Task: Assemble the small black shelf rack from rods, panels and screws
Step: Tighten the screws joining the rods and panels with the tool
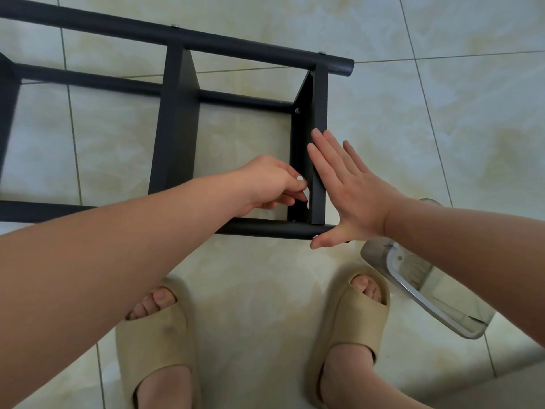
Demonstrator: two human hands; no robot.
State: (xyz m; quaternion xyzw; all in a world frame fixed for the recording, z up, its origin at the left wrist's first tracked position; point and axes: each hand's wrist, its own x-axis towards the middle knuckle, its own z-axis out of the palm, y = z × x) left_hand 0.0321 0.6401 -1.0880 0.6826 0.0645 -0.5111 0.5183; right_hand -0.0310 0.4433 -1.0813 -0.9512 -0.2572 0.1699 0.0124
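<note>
The black shelf rack lies on its side on the tiled floor, its rods running left to right. My right hand presses flat, fingers spread, against the outside of the rightmost end panel, the thumb under the near rod. My left hand reaches inside the frame at that panel's inner face, fingertips pinched near the lower corner. Whatever they pinch is too small to make out. Screw heads show on the panel and rods.
A clear plastic tray with a metal rim lies on the floor at the right, under my right forearm. My two feet in beige slippers stand just in front of the rack. Pale tiles surround it.
</note>
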